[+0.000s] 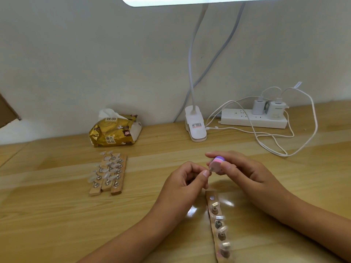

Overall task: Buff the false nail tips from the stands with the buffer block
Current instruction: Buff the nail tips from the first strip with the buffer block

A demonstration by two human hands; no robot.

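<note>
Toward the front edge of the desk (57, 221), right of centre, your left grip (183, 180) pinches one false nail tip (209, 170) between thumb and forefinger. Your right grip (245, 171) is curled round the buffer block (218, 161), whose end meets the tip. Use short, light strokes along the tip's length, and brace your wrists on the desk so the tip doesn't flex or slip. Turn it to reach both side edges. One wooden strip (210, 203) of stands lies nearer the front edge; three more strips (115, 191) sit toward the left edge.
</note>
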